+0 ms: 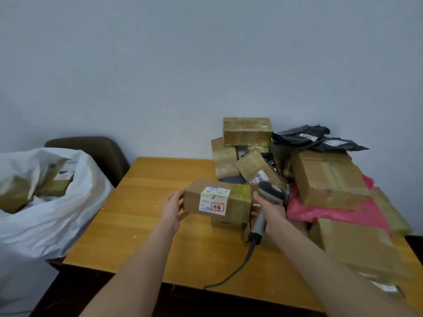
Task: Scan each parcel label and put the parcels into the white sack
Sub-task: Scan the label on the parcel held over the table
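Observation:
My left hand [174,208] grips the left end of a small cardboard parcel [238,203] held just above the table, its white label [214,200] with a red stamp facing me. My right hand [270,212] grips a grey handheld scanner [271,193] right beside the parcel's right end; its cable [238,268] trails over the front edge. The white sack [52,216] stands open at the left, off the table, with several taped parcels inside.
A heap of cardboard boxes [329,177], black mailer bags [306,138] and a pink mailer [338,212] fills the right of the wooden table [146,225]. A brown chair back [96,154] stands behind the sack, against the wall.

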